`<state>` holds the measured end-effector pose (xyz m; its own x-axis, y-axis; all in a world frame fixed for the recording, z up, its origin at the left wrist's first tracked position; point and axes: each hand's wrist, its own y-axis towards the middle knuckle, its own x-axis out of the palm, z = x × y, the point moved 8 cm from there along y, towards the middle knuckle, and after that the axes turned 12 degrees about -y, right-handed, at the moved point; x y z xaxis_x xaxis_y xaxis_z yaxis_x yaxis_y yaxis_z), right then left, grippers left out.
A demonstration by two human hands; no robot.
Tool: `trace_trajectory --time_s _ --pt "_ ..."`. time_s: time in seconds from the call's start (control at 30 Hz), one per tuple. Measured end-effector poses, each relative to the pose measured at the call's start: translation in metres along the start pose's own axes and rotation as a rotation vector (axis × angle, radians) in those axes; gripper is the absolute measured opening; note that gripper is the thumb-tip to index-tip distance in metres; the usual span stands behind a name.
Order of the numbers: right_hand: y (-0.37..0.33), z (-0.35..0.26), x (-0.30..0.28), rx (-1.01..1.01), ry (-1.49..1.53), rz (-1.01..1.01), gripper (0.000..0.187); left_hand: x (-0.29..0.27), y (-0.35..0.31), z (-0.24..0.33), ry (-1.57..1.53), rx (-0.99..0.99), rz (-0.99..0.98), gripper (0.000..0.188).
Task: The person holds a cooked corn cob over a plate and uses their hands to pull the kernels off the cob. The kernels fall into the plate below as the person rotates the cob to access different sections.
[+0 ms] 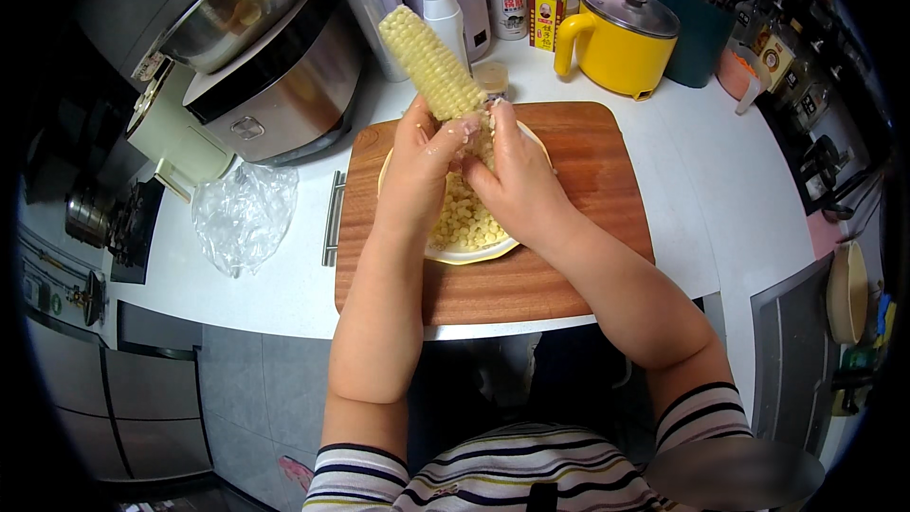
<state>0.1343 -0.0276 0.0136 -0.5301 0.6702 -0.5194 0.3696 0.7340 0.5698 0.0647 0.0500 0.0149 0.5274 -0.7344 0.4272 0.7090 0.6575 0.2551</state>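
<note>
Fingers of left hand [412, 166] wrapped round corn cob [431, 62]; fingers of right hand [524, 185] clamped at its lower end, contact partly hidden. Near: wooden board [597, 166] bearing plate [474, 253] of loose kernels [464, 226]; cob tilts above. Step seems kernel-stripping; next push calls for firm left hold, right thumb pressing along row. Beyond: spray bottle [442, 14].
</note>
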Motion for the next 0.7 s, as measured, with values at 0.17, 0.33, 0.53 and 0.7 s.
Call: trace_trajectory --time_s 0.17,0.33,0.53,0.7 --pt "-0.0002 0.0002 0.0004 -0.01 0.012 0.0 0.034 0.0026 -0.0008 0.0013 -0.055 -0.011 -0.014 0.036" --pt "-0.0015 0.0029 0.0032 0.008 -0.03 -0.035 0.035 -0.0012 -0.0023 -0.0015 -0.116 -0.035 0.017 0.038" --pt "-0.0012 -0.0005 -0.0014 -0.028 0.045 0.011 0.034 -0.0033 0.0002 -0.0028 -0.144 -0.041 0.011 0.041" --pt "0.0004 -0.0001 -0.0037 -0.045 0.058 0.044 0.032 -0.0041 0.001 -0.0033 -0.225 -0.019 -0.075 0.043"
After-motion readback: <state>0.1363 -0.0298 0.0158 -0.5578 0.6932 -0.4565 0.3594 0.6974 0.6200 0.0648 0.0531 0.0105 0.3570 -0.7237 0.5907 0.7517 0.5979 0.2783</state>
